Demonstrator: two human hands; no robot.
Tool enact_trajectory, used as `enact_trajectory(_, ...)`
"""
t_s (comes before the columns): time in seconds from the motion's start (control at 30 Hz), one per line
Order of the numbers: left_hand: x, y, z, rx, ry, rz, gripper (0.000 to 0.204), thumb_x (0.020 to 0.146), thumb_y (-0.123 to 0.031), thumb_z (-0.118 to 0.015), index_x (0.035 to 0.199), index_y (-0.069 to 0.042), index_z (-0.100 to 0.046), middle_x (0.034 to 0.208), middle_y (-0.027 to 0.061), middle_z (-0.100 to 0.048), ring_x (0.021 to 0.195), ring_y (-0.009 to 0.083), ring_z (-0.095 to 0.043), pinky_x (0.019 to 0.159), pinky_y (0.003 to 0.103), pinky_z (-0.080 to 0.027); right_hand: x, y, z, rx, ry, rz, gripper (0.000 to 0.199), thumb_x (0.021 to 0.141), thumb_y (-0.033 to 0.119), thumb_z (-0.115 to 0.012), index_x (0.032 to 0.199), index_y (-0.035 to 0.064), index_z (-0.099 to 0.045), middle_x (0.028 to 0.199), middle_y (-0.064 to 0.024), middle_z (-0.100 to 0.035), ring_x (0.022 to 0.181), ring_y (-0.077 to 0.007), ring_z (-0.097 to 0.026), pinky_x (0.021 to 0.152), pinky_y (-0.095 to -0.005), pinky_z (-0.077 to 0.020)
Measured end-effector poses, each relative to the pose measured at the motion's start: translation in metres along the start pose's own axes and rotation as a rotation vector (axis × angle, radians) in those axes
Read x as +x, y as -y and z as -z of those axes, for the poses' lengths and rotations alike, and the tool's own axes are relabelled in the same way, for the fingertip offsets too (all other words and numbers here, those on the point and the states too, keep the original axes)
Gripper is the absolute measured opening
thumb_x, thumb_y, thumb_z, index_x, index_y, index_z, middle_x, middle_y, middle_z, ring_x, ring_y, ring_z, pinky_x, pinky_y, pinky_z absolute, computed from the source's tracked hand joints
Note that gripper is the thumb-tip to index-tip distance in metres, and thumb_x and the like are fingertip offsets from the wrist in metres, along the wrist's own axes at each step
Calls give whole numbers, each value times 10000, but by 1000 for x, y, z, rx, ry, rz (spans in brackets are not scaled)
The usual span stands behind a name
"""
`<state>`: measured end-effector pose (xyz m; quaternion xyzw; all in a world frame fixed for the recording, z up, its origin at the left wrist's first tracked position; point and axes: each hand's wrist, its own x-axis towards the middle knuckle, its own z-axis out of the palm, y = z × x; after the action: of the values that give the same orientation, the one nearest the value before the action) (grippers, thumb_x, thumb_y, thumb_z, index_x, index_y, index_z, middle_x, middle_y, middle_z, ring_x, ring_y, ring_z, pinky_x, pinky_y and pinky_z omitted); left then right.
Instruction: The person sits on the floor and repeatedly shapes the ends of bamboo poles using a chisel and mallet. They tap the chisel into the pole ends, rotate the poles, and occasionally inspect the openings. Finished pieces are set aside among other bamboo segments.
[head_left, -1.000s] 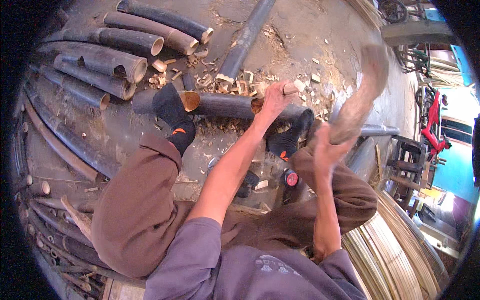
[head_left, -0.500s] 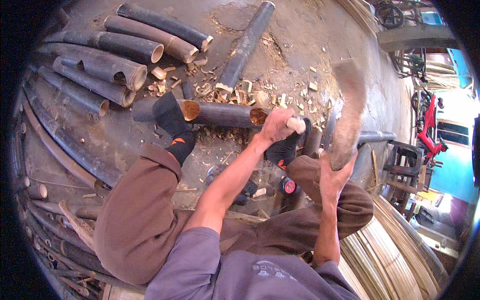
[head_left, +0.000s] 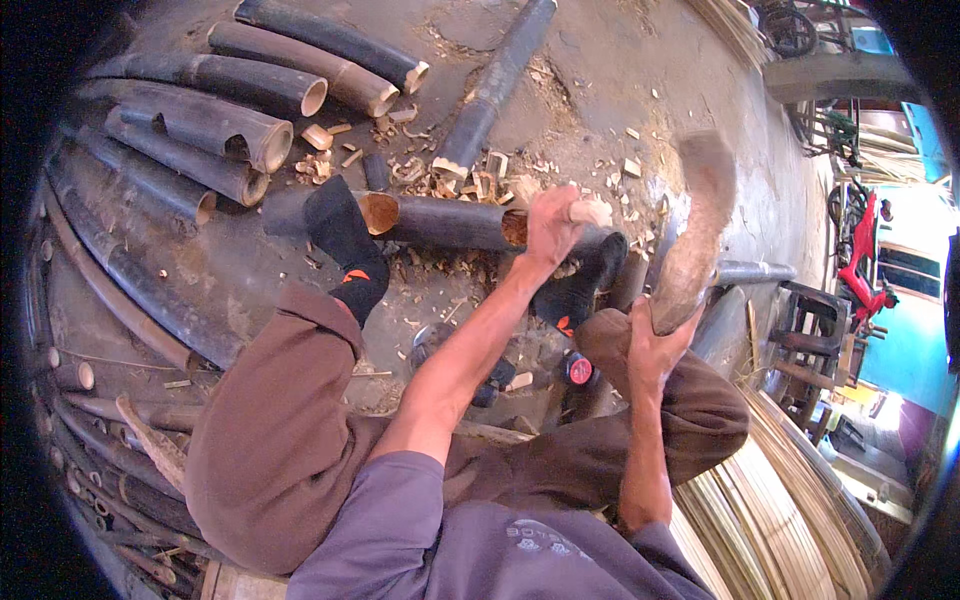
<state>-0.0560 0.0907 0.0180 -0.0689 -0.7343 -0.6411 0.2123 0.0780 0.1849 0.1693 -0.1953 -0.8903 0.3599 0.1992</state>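
Note:
A dark bamboo tube (head_left: 445, 222) lies crosswise before me, with openings cut in its upper side. My feet in black socks (head_left: 345, 235) press on it. My left hand (head_left: 553, 228) is wrapped round the pale wooden handle (head_left: 590, 212) of what looks like a chisel, beside the right-hand opening. Its blade is hidden. In my right hand (head_left: 660, 345) is a thick, curved wooden club (head_left: 695, 240), gripped at its narrow lower end. The club's blurred head is raised to the right of the handle, apart from it.
Several dark bamboo tubes (head_left: 240, 80) lie at the far left, and another tube (head_left: 490, 95) points away from me. Wood chips (head_left: 490, 180) litter the floor around the work. Bundled pale strips (head_left: 770, 510) lie at right, near a dark plastic stool (head_left: 805, 325).
My left hand has shifted slightly away from me, and the handle's end now points more to the right. The club's head has dropped a little, while my right hand has moved slightly left.

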Motion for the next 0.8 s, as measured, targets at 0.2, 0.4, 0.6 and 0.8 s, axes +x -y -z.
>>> enact_trajectory(0.2, 2, 6, 0, -66, 124, 89, 219, 721, -124, -716, 700, -53, -510, 669, 156, -568, 646, 359, -592, 565, 424, -450, -7, 18, -30, -66, 313, -75, 668, 751, 125, -710, 1333, 14, -402, 1029, -192, -625, 921, -246, -617, 832, -367, -493)
enact_trajectory(0.4, 4, -5, 2, -45, 209, 91, 116, 710, -149, -672, 739, -86, -580, 669, 162, -593, 658, 369, -607, 568, 422, -476, 4, 15, -2, -54, 129, -82, 711, 758, 103, -724, 1353, -53, -366, 1134, -215, -583, 1031, -270, -573, 906, -379, -456)
enact_trajectory(0.6, 9, -11, 13, -95, 351, 81, 109, 732, -191, -675, 755, -99, -621, 692, 146, -631, 663, 369, -633, 606, 445, -502, -20, -4, -19, -69, 296, -128, 610, 771, 130, -711, 1291, -31, -433, 1088, -187, -584, 1011, -286, -560, 900, -378, -443)
enact_trajectory(0.8, 6, -31, 2, 30, 357, 156, 175, 739, -255, -706, 797, -105, -638, 693, 166, -637, 694, 389, -633, 597, 454, -504, -11, -4, 16, -23, 142, -162, 612, 770, 118, -699, 1290, -47, -421, 1120, -185, -566, 1039, -267, -552, 930, -351, -425)
